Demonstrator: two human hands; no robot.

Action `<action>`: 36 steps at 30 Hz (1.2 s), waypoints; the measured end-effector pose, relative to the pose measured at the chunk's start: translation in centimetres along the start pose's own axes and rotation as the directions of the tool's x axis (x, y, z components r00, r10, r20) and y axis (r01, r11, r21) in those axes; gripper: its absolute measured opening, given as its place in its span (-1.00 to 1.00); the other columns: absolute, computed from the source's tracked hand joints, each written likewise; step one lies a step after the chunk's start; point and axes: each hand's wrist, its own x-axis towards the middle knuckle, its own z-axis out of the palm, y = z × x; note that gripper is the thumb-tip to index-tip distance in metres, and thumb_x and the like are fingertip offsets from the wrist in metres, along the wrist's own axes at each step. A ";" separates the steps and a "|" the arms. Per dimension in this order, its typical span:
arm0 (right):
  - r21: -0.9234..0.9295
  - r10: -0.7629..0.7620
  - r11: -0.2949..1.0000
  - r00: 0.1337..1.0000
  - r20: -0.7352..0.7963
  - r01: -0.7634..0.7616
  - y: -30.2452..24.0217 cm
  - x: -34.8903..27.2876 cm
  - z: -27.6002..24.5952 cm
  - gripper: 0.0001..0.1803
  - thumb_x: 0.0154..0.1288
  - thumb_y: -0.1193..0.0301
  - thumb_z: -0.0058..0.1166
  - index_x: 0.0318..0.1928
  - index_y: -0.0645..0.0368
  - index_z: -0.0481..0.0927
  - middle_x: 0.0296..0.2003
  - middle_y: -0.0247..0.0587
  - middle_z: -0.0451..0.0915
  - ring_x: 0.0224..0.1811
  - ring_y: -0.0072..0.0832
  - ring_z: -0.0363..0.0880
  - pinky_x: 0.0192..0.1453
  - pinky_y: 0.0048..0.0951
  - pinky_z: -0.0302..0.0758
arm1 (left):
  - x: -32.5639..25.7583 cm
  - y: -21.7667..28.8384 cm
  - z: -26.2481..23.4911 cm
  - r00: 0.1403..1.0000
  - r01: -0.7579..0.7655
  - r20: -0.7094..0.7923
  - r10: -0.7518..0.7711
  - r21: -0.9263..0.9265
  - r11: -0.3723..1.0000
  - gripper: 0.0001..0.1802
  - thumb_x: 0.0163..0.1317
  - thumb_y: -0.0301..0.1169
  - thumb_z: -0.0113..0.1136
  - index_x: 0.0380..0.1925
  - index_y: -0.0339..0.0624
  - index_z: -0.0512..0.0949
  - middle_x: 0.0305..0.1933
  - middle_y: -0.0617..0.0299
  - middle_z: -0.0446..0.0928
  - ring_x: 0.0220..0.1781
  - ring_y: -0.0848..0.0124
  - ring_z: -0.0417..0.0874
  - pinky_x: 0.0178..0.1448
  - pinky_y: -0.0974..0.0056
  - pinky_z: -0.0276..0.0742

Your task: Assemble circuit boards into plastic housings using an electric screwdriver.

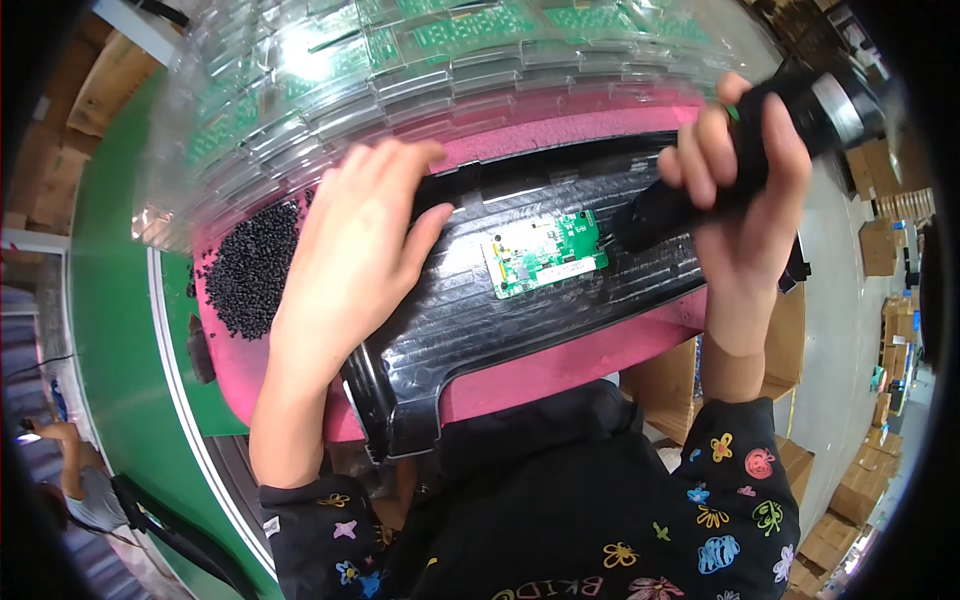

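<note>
A long black plastic housing (pixel 480 350) lies across a pink mat in front of me. On its ribbed surface sits a green circuit board (pixel 548 256) with a white strip along its near edge. My right hand (pixel 745 170) is wrapped round a black power screwdriver (pixel 690 195), tilted with its tip end down by the board's right edge. Whether the tip touches a screw is too small to tell. Over the housing's left end is my left hand (pixel 355 225), its thumb spread from the fingers and nothing held. The fingertips are slightly blurred near the far edge.
A heap of small black screws (pixel 250 270) lies on the pink mat (pixel 560 350), left of my left hand. Stacked clear plastic trays (pixel 440 60) with green boards stand behind. Cardboard boxes (pixel 850 480) line the right side. Another person (pixel 85 480) is at the far left.
</note>
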 end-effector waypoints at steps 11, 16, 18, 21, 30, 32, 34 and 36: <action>-0.187 -0.140 0.978 0.959 -0.245 0.095 -3.7 -2.2 -0.8 -0.57 0.35 0.46 0.12 0.16 0.29 0.35 0.20 -0.03 0.34 0.16 -0.33 0.44 0.16 -0.10 0.59 | 0.6 0.1 -0.2 0.959 -0.004 0.284 0.007 -0.012 1.000 -0.78 0.27 -0.37 0.24 -0.22 -0.33 0.56 -0.23 -0.05 0.52 -0.14 -0.09 0.61 -0.09 -0.06 0.50; -0.652 -0.511 0.607 0.851 0.118 0.455 -5.1 -1.6 -1.8 -0.30 0.34 0.33 0.13 0.43 0.22 0.22 0.29 0.05 0.34 0.26 -0.13 0.38 0.17 -0.15 0.47 | 2.1 -0.8 -0.9 0.982 -0.033 0.182 0.048 -0.084 0.996 -0.83 0.23 -0.42 0.27 -0.32 -0.33 0.58 -0.28 -0.02 0.51 -0.20 -0.08 0.62 -0.14 -0.03 0.53; -0.615 -0.499 0.626 0.852 0.156 0.479 -4.5 -1.9 0.5 -0.32 0.34 0.32 0.13 0.41 0.21 0.24 0.27 0.03 0.36 0.23 -0.14 0.39 0.15 -0.16 0.47 | 0.5 -2.3 -2.6 0.994 -0.012 0.101 0.030 -0.171 0.985 -0.85 0.22 -0.44 0.24 -0.27 -0.31 0.59 -0.25 -0.05 0.55 -0.19 -0.12 0.62 -0.14 -0.03 0.53; -0.624 -0.554 0.475 0.761 0.337 0.621 -12.2 0.7 -1.7 -0.36 0.34 0.31 0.13 0.37 0.18 0.28 0.22 0.00 0.39 0.19 -0.16 0.41 0.12 -0.18 0.47 | 2.2 0.4 -2.5 0.981 -0.012 0.188 0.043 -0.159 0.987 -0.84 0.22 -0.43 0.21 -0.25 -0.28 0.61 -0.25 -0.11 0.59 -0.16 -0.13 0.62 -0.11 -0.06 0.53; -0.248 -0.842 -0.141 0.015 0.539 0.959 -25.8 3.0 5.9 -0.47 0.33 0.29 0.14 0.28 0.12 0.39 0.10 -0.08 0.48 0.05 -0.23 0.47 0.02 -0.24 0.47 | -4.5 1.2 -0.3 0.977 -0.123 0.133 0.169 -0.299 0.946 -0.60 0.31 -0.28 0.25 0.12 -0.05 0.48 0.11 -0.12 0.58 0.10 0.05 0.63 0.21 0.09 0.45; -0.264 -0.811 -0.042 0.121 0.573 0.964 -24.5 1.3 5.5 -0.49 0.33 0.28 0.14 0.25 0.10 0.41 0.07 -0.10 0.50 0.02 -0.24 0.48 0.00 -0.25 0.47 | -5.4 6.1 -5.2 0.993 -0.029 0.103 0.060 -0.278 0.960 -0.64 0.25 -0.46 0.27 0.08 -0.07 0.64 -0.10 -0.02 0.68 -0.09 0.02 0.71 0.09 0.14 0.60; -0.290 -0.698 0.087 0.266 0.665 0.953 -24.7 -0.3 2.9 -0.51 0.33 0.28 0.14 0.23 0.08 0.44 0.05 -0.11 0.52 -0.01 -0.25 0.49 -0.03 -0.27 0.47 | -9.3 9.7 -8.1 1.000 0.003 0.011 -0.003 -0.001 1.000 -0.57 0.16 -0.53 0.29 0.08 -0.07 0.63 -0.22 0.09 0.65 -0.21 0.11 0.72 -0.18 0.14 0.68; -0.345 -0.635 0.170 0.370 0.678 0.923 -23.5 -0.2 3.5 -0.53 0.33 0.27 0.14 0.21 0.07 0.46 0.02 -0.13 0.55 -0.04 -0.27 0.50 -0.05 -0.28 0.47 | -6.8 9.4 -10.1 0.988 -0.111 -0.108 0.113 0.025 0.993 -0.52 0.09 -0.58 0.32 0.08 -0.09 0.64 -0.24 0.12 0.64 -0.31 0.17 0.71 -0.27 0.16 0.66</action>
